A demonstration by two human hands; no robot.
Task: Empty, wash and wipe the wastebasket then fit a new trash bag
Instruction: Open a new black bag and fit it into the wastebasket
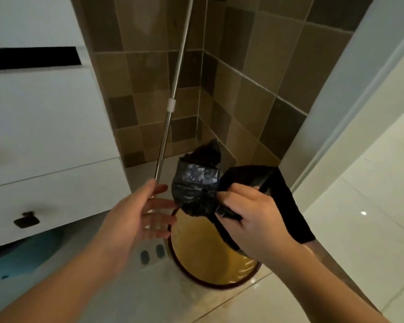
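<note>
Trash bag (196, 190) pinched in right hand (254, 220) fingers (224, 197), above wastebasket (210, 257).

Place: you're in a home bathroom | brown wall tiles (243, 94) | white vanity drawers (44, 127) left | glossy floor tiles (359, 206)

Two bare forearms in shot, no sleeves, no watch or bracelet showing; left hand (135, 213) and right hand (254, 220) both gloveless, with short, plain fingernails.
</note>
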